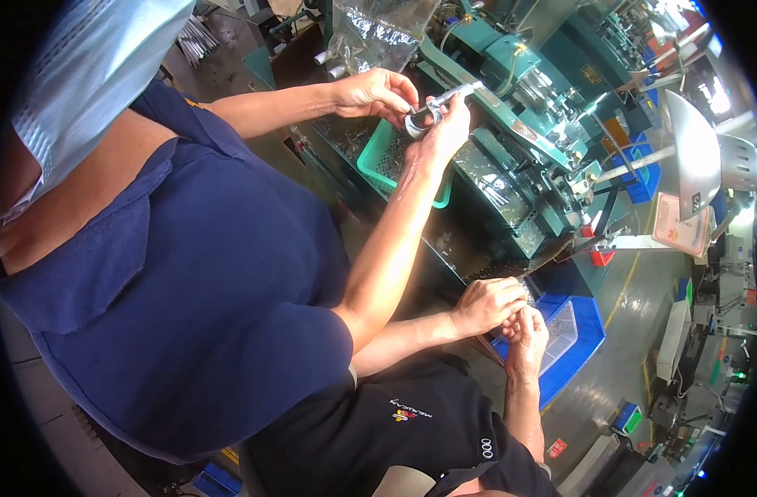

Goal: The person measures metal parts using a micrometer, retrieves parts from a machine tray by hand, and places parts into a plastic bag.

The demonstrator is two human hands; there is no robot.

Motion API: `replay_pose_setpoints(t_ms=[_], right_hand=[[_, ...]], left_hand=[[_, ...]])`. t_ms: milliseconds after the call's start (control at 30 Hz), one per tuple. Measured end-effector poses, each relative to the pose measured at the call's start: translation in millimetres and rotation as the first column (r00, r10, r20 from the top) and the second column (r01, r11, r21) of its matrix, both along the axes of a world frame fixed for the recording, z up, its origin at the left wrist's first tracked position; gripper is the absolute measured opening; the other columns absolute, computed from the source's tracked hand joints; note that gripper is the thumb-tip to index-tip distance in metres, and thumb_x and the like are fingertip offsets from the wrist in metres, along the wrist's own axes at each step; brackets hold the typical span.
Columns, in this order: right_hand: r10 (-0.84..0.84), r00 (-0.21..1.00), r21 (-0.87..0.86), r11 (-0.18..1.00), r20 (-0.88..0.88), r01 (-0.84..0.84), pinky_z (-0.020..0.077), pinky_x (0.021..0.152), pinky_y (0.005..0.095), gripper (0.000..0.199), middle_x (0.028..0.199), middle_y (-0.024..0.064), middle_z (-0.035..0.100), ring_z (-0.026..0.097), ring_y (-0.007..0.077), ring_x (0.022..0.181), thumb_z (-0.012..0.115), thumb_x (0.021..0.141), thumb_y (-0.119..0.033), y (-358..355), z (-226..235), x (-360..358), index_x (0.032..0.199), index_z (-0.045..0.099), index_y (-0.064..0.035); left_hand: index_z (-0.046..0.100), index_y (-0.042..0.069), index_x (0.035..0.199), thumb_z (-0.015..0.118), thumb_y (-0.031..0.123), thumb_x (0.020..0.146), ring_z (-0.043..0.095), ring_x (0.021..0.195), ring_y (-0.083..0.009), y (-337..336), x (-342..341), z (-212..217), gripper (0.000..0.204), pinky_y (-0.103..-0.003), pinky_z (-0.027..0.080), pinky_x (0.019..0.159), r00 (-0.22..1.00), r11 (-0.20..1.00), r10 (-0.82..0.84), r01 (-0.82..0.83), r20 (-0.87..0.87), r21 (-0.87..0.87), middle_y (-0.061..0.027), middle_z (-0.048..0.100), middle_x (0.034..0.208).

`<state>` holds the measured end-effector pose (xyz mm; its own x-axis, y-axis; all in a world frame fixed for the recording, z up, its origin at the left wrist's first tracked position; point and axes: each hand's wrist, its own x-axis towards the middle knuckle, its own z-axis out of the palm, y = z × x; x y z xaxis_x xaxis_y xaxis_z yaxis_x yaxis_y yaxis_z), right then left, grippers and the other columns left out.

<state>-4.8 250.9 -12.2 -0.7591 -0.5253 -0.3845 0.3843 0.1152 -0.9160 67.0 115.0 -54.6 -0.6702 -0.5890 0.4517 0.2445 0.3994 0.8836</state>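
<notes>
Right hand (pixel 446 137) grips micrometer (pixel 437 104) | left hand (pixel 378 93) curls at its frame, grip unclear | over green basket's rim (pixel 374 178) | step: likely gauging | next: calls for steadiness

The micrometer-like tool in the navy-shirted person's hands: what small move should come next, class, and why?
Probably steady the left hand beside the curved end of the micrometer-like tool: that hand is pinched close to this end, while the right hand holds the tool. Whether anything is pinched there is too small to tell.

A black shirt (pixel 354 439) (beige collar (pixel 405 482)) bears a colourful emblem (pixel 402 415).
</notes>
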Motion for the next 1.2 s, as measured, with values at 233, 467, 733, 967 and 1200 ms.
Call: replay_pose_setpoints(t_ms=[233, 467, 733, 967, 1200], right_hand=[[-0.023, 1.0, 0.009, 1.0, -0.007, 0.023, 0.0502, 0.065, 0.0212, 0.016, 0.088, 0.0048, 0.068, 0.062, 0.0093, 0.072, 0.065, 0.105, -0.019, 4, -1, 2, 0.102, 0.066, -0.0027], [0.029, 1.0, 0.008, 1.0, 0.008, -0.029, 0.0505, 0.065, 0.0217, 0.017, 0.089, 0.0054, 0.068, 0.062, 0.0098, 0.073, 0.065, 0.105, -0.019, -7, 0, 1, 0.102, 0.066, -0.0024], [0.046, 0.999, -0.035, 0.998, 0.013, -0.046, 0.0501, 0.066, 0.0223, 0.016, 0.09, 0.0054, 0.068, 0.062, 0.01, 0.075, 0.065, 0.105, -0.018, -9, -2, -4, 0.102, 0.065, -0.0023], [0.001, 1.0, -0.002, 1.0, -0.015, -0.001, 0.0501, 0.065, 0.0222, 0.017, 0.088, 0.0049, 0.067, 0.061, 0.01, 0.074, 0.067, 0.104, -0.019, 1, -5, -1, 0.102, 0.065, -0.0022], [-0.005, 0.999, -0.012, 1.0, -0.044, 0.005, 0.0495, 0.064, 0.0216, 0.017, 0.087, 0.004, 0.067, 0.061, 0.0095, 0.073, 0.067, 0.104, -0.02, -2, 0, -4, 0.103, 0.066, -0.0031]], left_hand=[[0.07, 0.007, 0.092, 0.071, 0.014, 0.09, 0.071, 0.082, -0.0292, 3, 1, 2, 0.007, -0.039, 0.057, 0.069, 1.0, 1.0, -0.015, 0.016, 0.013, -0.011, -0.0072, 0.07, 0.09], [0.07, 0.007, 0.092, 0.071, 0.014, 0.091, 0.071, 0.082, -0.0295, -2, 6, 1, 0.007, -0.04, 0.056, 0.069, 0.999, 1.0, 0.015, -0.016, 0.034, 0.025, -0.0075, 0.07, 0.09], [0.07, 0.007, 0.092, 0.072, 0.013, 0.09, 0.071, 0.081, -0.0292, -8, 2, 3, 0.007, -0.04, 0.057, 0.069, 1.0, 0.999, 0.015, -0.015, 0.017, 0.03, -0.0074, 0.07, 0.089], [0.07, 0.006, 0.092, 0.072, 0.011, 0.09, 0.071, 0.081, -0.0295, 0, -1, -2, 0.006, -0.04, 0.057, 0.069, 1.0, 0.999, -0.018, 0.019, -0.008, 0.036, -0.0077, 0.07, 0.089], [0.071, 0.005, 0.094, 0.072, 0.015, 0.093, 0.072, 0.083, -0.0309, -1, 0, 5, 0.01, -0.04, 0.058, 0.072, 0.999, 0.997, -0.038, 0.036, 0.026, 0.07, -0.0091, 0.071, 0.093]])
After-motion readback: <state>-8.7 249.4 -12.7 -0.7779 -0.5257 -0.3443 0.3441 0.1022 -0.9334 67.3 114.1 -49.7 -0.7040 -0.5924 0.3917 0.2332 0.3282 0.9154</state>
